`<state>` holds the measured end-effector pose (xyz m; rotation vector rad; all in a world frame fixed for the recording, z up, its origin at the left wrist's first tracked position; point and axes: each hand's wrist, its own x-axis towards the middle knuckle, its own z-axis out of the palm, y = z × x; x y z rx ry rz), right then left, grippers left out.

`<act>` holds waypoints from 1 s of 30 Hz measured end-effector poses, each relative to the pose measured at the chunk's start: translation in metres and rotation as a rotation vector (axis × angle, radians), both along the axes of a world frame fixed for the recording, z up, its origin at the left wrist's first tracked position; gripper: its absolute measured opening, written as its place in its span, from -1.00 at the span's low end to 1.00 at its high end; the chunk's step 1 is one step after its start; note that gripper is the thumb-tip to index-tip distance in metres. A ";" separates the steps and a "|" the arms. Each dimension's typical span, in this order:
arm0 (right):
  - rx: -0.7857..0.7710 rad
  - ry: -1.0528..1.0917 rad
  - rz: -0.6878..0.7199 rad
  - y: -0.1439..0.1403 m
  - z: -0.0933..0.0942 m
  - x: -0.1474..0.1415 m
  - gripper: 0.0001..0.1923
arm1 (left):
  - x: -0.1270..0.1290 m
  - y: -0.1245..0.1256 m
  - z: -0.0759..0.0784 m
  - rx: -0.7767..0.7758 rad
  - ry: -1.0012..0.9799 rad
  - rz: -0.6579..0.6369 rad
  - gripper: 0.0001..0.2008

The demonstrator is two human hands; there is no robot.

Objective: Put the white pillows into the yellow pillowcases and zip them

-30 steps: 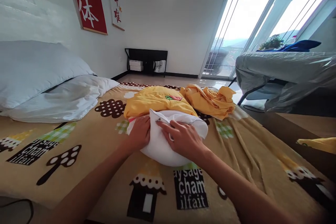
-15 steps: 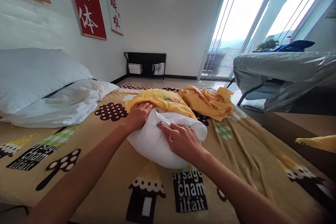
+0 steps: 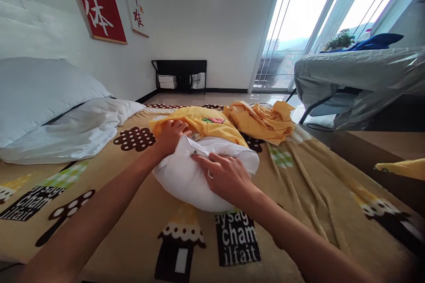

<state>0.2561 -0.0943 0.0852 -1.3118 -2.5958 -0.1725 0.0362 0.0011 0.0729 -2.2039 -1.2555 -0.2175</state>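
A plump white pillow [image 3: 186, 185] lies on the bed, its far part inside a yellow pillowcase [image 3: 215, 130] with a printed red and green motif. My left hand [image 3: 172, 135] is closed on the left side of the pillowcase's opening, fingers curled over the yellow cloth. On top of the pillow, my right hand [image 3: 227, 174] grips a fold of the white fabric, its index finger stretched toward a small dark spot near a raised corner. A ring shows on this hand. Its fingertips are partly hidden in the fold.
Crumpled yellow cloth [image 3: 262, 119] lies beyond the pillowcase to the right. White pillows [image 3: 46, 84] rest at the left on a patterned tan blanket [image 3: 126, 230]. At the right stands a plastic-covered table [image 3: 358, 66]; a low black shelf [image 3: 181, 67] is by the far wall.
My left hand has shifted slightly left and up with the pillowcase edge, opening it a little wider. My right hand stays on the pillow. The whole view has tilted a little.
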 end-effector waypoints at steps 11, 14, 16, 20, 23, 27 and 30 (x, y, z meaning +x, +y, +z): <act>0.043 0.052 -0.030 -0.001 0.008 -0.004 -0.48 | -0.009 -0.010 -0.001 0.035 -0.157 0.325 -0.68; 0.050 0.066 -0.030 0.001 0.011 -0.006 -0.49 | -0.019 -0.011 -0.003 0.057 -0.190 0.387 -0.65; 0.052 0.072 -0.042 0.002 0.014 -0.008 -0.50 | -0.026 -0.011 -0.006 0.063 -0.191 0.393 -0.66; 0.050 0.085 -0.062 0.007 0.018 -0.007 -0.48 | -0.032 -0.015 -0.012 0.038 -0.196 0.290 -0.72; 0.084 0.131 -0.068 0.015 0.021 0.003 -0.49 | -0.032 -0.014 -0.017 -0.003 -0.453 0.151 -0.78; 0.200 0.245 -0.151 0.032 0.027 0.033 -0.55 | -0.036 -0.010 -0.028 -0.049 -0.704 0.091 -0.67; 0.302 0.376 -0.221 0.045 0.030 0.060 -0.61 | -0.043 -0.007 -0.043 -0.015 -0.842 0.163 -0.72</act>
